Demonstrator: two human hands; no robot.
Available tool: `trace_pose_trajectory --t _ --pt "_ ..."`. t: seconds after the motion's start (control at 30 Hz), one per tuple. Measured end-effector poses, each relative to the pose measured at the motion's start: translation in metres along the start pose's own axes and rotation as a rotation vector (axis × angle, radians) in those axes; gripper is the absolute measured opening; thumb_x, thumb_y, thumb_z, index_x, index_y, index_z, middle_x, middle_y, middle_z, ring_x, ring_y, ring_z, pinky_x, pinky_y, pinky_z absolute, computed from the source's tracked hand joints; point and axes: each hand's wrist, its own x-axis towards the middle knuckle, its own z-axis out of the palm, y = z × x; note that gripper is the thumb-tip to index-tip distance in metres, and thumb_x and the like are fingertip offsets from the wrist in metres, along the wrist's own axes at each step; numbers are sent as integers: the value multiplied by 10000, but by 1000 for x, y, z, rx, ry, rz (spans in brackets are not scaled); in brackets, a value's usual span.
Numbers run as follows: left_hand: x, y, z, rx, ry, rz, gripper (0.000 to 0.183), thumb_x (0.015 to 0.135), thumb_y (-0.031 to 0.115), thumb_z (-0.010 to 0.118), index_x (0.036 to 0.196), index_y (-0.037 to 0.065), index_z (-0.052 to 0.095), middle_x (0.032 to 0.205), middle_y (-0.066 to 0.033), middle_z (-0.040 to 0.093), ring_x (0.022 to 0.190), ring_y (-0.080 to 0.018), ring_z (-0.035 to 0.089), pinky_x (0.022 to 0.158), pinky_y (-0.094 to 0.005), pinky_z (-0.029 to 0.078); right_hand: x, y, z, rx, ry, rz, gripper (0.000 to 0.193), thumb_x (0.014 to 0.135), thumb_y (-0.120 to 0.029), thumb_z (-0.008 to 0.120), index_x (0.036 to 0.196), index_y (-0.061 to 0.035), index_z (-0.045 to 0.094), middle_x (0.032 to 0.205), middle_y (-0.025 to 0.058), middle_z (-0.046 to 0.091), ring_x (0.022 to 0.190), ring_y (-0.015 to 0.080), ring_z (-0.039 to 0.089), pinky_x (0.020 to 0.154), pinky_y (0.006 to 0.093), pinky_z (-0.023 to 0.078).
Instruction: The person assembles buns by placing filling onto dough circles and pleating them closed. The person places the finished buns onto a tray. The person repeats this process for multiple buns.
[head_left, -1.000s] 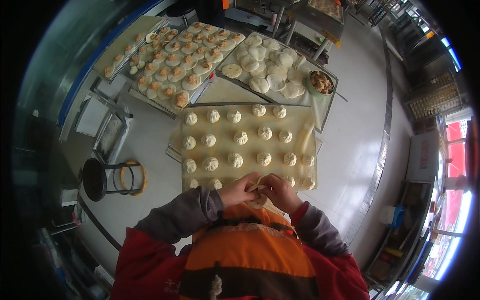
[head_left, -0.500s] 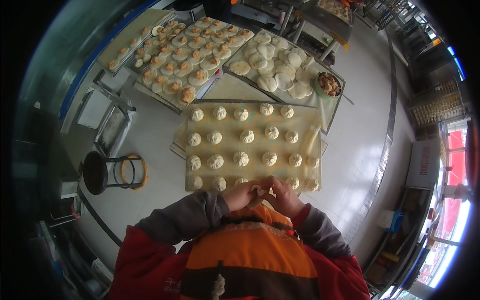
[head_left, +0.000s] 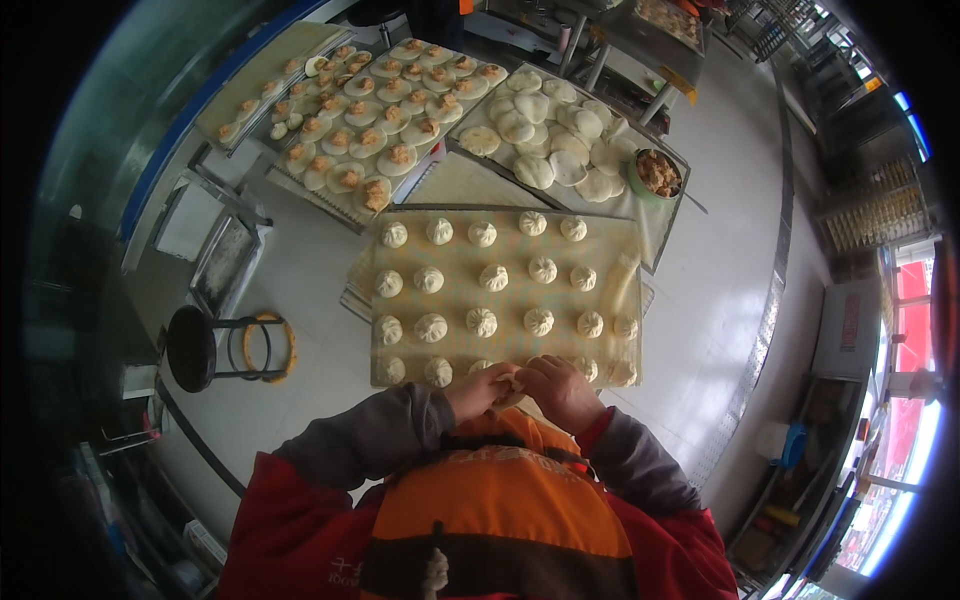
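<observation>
My left hand (head_left: pixel 476 394) and my right hand (head_left: pixel 563 391) meet close to my apron, at the near edge of a lined tray (head_left: pixel 460 300). Between them is a pale dough bun (head_left: pixel 509 386), mostly hidden by the fingers. The left hand cups it from the left, while the right fingers pinch its top. Rows of pleated buns (head_left: pixel 482 322) sit upright on the tray, and those in the nearest row are partly covered by my hands.
Beyond the tray, a board (head_left: pixel 365 210) carries flat dough rounds topped with filling (head_left: pixel 397 158). Loose dough wrappers (head_left: pixel 533 169) overlap at the far right, beside a green bowl of filling (head_left: pixel 658 172) with a spoon handle. A round stool (head_left: pixel 190 348) stands on the left.
My right hand has turned and closed in over the bun, its fingers now nearer the left hand. The left hand has shifted only slightly. The buns on the tray stay in place.
</observation>
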Motion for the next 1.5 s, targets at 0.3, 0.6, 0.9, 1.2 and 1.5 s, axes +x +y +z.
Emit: trace_pose_trajectory --t 0.3,0.6,0.9,1.2,1.5 --pt "-4 13 6 -22 151 147 291 1053 129 448 1342 101 476 1075 -36 593 930 -96 567 662 -244 485 -3 5 7 287 154 272 176 847 -16 684 1008 -33 615 914 122 626 835 317 650 706 383 531" --pt "-3 3 13 126 200 175 261 1065 176 410 1296 95 500 971 -25 608 786 -83 564 607 -257 487 7 2 -1 140 86 141 181 796 -22 701 958 -49 623 911 105 621 809 305 636 679 383 524" --pt "-1 11 5 277 134 269 217 1030 141 451 1207 69 555 921 -58 622 692 -119 598 610 -294 522 10 -5 -1 79 20 0 200 824 -54 636 1020 -30 602 970 152 595 882 392 593 738 452 515" --pt "-5 31 15 -386 267 -30 433 1054 462 380 1232 94 520 1124 -67 581 881 -136 615 661 -314 576 19 0 -4 12 86 33 203 799 -56 623 1002 -56 619 917 116 607 867 332 611 743 414 520" --pt "16 -4 17 -347 325 105 414 1043 490 411 1133 115 563 885 -7 591 682 -114 559 531 -247 434 21 -4 -20 -29 75 -80 218 792 -94 654 1004 -77 607 889 94 603 838 319 606 732 410 520"
